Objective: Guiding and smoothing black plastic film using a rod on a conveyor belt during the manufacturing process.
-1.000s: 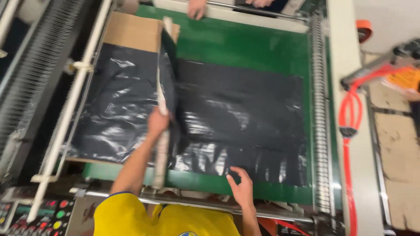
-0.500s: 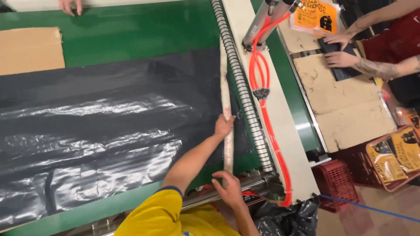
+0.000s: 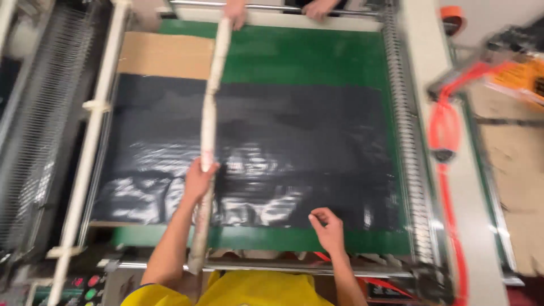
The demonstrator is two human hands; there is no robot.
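head view: left hand (image 3: 198,178) gripping long pale stick (image 3: 208,130), right hand (image 3: 327,226) loosely curled, empty, on black plastic sheet (image 3: 294,147); could snag or wrinkle if dragged unevenly.

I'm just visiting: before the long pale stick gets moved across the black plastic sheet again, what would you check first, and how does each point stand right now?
1. Left hand gripping the long pale stick: ok, fingers wrap it near its lower part.
2. Far end of the stick held: ok, another person's hand is on it at the far edge.
3. Right hand clear of the stick: ok, it rests on the black plastic sheet, apart from the stick.
4. Sheet flat on the green table: not ok, shiny wrinkles show near the front.
5. Cardboard piece under the sheet's far left corner: cannot tell; too blurred.
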